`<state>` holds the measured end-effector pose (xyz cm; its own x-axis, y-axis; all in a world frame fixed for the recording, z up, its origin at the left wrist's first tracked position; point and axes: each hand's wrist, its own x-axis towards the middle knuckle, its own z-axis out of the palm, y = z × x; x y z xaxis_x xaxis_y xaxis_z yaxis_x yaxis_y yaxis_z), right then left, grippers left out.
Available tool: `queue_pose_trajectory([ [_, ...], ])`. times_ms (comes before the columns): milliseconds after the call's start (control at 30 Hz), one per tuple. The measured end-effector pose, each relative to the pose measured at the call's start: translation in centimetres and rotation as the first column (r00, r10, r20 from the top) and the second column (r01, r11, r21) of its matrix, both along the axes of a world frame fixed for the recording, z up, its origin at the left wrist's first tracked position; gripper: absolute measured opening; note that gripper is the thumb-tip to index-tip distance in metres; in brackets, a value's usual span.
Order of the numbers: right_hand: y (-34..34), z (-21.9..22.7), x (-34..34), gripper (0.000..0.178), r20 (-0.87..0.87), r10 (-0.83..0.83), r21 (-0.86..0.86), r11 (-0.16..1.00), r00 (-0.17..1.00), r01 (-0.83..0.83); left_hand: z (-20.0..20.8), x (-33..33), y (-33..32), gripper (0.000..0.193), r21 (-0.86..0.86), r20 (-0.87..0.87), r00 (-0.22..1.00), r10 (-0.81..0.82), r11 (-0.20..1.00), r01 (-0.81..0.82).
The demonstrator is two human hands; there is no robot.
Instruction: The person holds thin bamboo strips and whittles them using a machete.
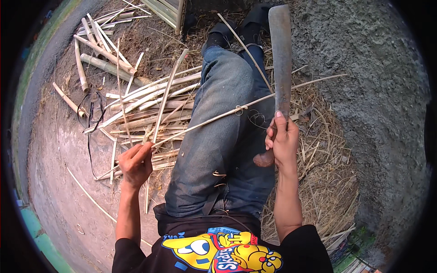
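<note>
My left hand (135, 164) is closed on one end of a thin, pale bamboo strip (209, 120). From there the strip slants up to the right across my jeans and passes behind the blade of a machete (280, 59). Whether blade and strip touch, I cannot tell. Small curled shavings (241, 109) cling to it midway. My right hand (283, 141) grips the machete by its brown handle, thumb against the base of the upright blade. Another flat bamboo strip (168, 93) rises from beside my left hand; whether that hand holds it too is unclear.
Split bamboo pieces (150, 116) lie heaped left of my outstretched legs (223, 100). Beyond them are round bamboo lengths (107, 54). Fine shavings (318, 168) cover the ground at right, beside a rough grey wall (359, 91). A black cord (91, 118) lies left of the heap.
</note>
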<state>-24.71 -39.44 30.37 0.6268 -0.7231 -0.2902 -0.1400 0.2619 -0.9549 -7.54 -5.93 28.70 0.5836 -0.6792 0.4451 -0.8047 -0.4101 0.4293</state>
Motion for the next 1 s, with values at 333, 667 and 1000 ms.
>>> queue_pose_trajectory([
  [333,-0.1,-0.1,-0.4,0.041,-0.013,-0.038,-0.018,0.999,0.999,0.037,-1.0,-0.1,-0.6,0.023,-0.073,0.116,0.993,0.026,0.997,-0.017],
  [667,0.5,0.1,0.2,0.042,-0.018,0.033,-0.014,0.999,0.999,-0.033,-0.2,-0.6,-2.0,0.027,-0.058,0.175,0.984,0.035,0.998,-0.025],
  [1000,2.4,-0.4,-0.1,0.037,-0.029,0.076,0.021,0.997,0.997,-0.075,-0.1,-1.2,-2.6,0.024,-0.051,0.251,0.967,0.042,0.998,-0.03],
])
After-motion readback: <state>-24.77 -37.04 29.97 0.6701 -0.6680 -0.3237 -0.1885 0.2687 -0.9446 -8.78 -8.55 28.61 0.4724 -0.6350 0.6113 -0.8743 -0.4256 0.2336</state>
